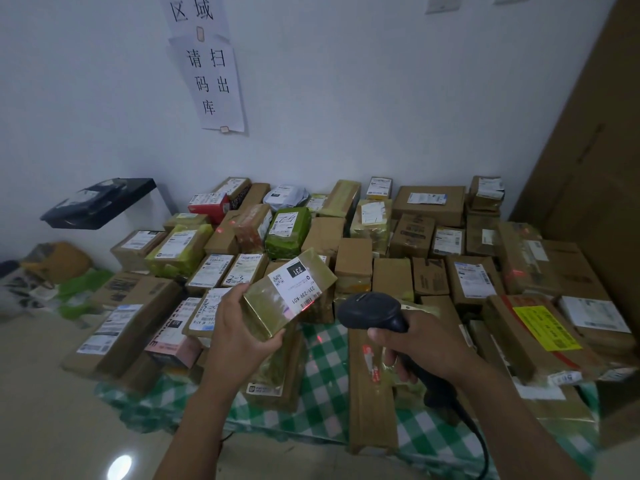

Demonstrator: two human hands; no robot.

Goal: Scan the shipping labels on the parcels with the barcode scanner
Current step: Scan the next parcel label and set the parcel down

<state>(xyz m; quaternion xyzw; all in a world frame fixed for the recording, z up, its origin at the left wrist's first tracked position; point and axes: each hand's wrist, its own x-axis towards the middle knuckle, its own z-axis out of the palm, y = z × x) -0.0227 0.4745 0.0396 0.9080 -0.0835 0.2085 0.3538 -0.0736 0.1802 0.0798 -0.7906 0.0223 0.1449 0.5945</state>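
left hand point(239, 327) holds taped parcel point(266, 311) | right hand point(426, 344) grips barcode scanner point(370, 308) | red beam point(308, 304) on shipping label point(298, 284), likely mid-scan | many parcels point(429, 206) left on surface point(325, 375)

On the wall ahead of you, the upper paper sheet point(194, 12) reads "区域" and the lower paper sheet point(212, 81) reads "请扫码出库". The white label point(300, 285) on the taped parcel point(268, 311) in your left hand point(239, 329) shows "231" in a black box and "231-239-K01" in large print. The other parcels' labels are too small to read.
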